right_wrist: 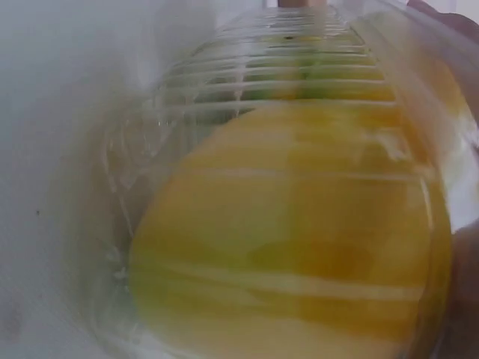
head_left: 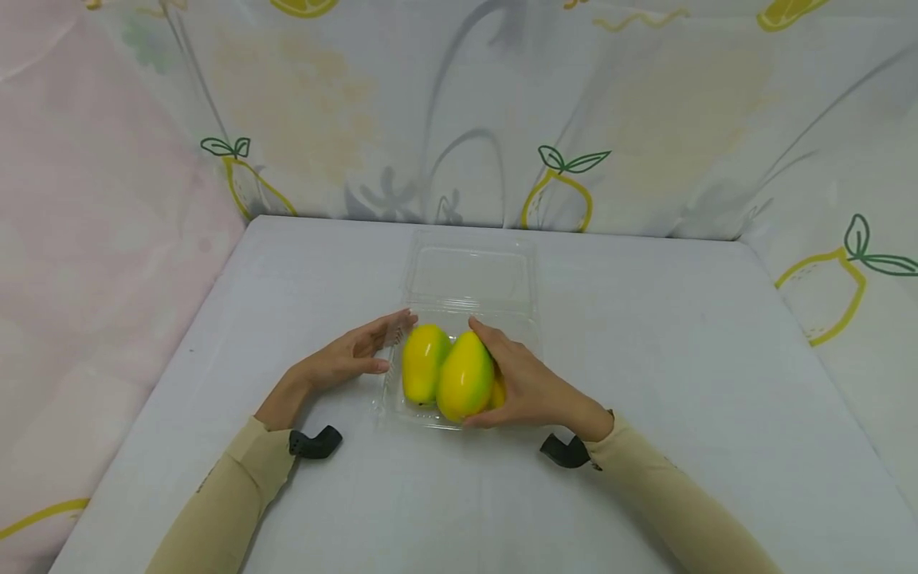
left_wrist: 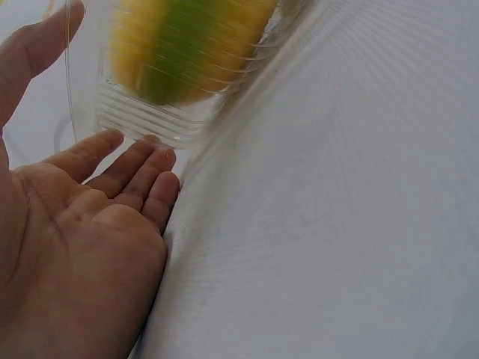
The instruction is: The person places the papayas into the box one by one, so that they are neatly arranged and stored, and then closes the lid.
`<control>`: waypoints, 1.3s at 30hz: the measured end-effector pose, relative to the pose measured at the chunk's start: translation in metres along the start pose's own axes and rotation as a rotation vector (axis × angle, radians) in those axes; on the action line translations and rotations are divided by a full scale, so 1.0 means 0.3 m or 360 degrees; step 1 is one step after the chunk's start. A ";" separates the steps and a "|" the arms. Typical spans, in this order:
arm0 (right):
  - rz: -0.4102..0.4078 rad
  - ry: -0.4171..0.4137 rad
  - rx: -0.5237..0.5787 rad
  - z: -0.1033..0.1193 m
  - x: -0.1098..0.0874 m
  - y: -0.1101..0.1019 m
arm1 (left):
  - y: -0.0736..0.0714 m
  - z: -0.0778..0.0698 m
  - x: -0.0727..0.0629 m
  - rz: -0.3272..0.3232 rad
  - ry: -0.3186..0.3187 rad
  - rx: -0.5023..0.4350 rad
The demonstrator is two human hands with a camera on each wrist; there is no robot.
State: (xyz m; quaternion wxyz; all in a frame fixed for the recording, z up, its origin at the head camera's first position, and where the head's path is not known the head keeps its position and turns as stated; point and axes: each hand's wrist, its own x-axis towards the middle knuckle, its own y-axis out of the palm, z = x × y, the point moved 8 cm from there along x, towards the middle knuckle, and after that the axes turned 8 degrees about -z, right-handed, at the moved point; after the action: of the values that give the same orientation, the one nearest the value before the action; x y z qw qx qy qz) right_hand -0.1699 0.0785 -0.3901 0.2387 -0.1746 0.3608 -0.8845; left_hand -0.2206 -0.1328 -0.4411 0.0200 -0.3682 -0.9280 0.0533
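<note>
the right hand's fingers (head_left: 496,341) grip the shiny, yellow-green, egg-shaped fruit (head_left: 462,379), likely slippery, best held round its sides; the left hand's fingers (head_left: 380,325) lie loose.

clear clamshell (head_left: 469,275): open | left fruit (head_left: 424,367): yellow-green, inside | middle fruit (head_left: 464,379): yellow-green, gripped

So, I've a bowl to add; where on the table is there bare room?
Widest: the white table right of the container, beyond the right hand and right sleeve. Smaller: between that sleeve and the left sleeve, nearer than the container; also left of the left hand. Crowded: inside the container, where fruits sit with the right hand around one.
</note>
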 end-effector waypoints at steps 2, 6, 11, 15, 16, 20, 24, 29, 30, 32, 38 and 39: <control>-0.0023 0.0003 -0.0047 -0.002 0.002 0.005 | 0.002 0.001 0.001 0.0010 0.0004 -0.0010; -0.0071 0.0018 -0.0167 -0.005 0.004 0.012 | -0.001 0.005 0.002 0.0003 -0.0008 0.0014; -0.0109 -0.0022 -0.0231 0.001 0.003 0.009 | -0.001 0.006 0.000 0.0003 0.0000 0.0020; -0.0124 -0.0116 -0.0243 0.017 -0.001 0.004 | 0.002 0.006 -0.002 0.0010 0.0006 0.0001; -0.0123 -0.0131 -0.0237 0.019 -0.002 0.003 | 0.002 0.006 -0.002 0.0009 0.0002 0.0000; -0.0107 -0.0115 -0.0169 0.020 -0.005 -0.002 | 0.000 0.008 -0.002 0.0008 -0.0008 0.0005; -0.0118 -0.0102 -0.0147 0.020 -0.003 -0.006 | -0.002 0.009 -0.001 0.0022 0.0012 0.0011; -0.0163 -0.0151 -0.0183 0.027 -0.003 -0.014 | -0.003 0.007 0.000 0.0027 0.0022 0.0010; -0.0167 -0.0159 -0.0193 0.028 -0.003 -0.014 | -0.003 0.007 0.000 0.0023 0.0021 0.0016; -0.0174 -0.0173 -0.0207 0.032 -0.004 -0.016 | -0.004 0.006 0.001 0.0015 0.0013 0.0010; -0.0192 -0.0189 -0.0293 0.040 -0.006 -0.019 | -0.002 0.002 -0.001 0.0001 0.0002 0.0006; -0.0200 -0.0194 -0.0318 0.041 -0.006 -0.020 | -0.002 0.002 -0.002 0.0003 0.0005 0.0006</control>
State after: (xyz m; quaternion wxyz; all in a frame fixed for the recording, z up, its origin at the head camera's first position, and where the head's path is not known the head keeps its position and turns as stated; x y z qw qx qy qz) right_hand -0.1641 0.0764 -0.3775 0.1856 -0.2733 0.4202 -0.8451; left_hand -0.2207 -0.1335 -0.4417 0.0221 -0.3690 -0.9276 0.0545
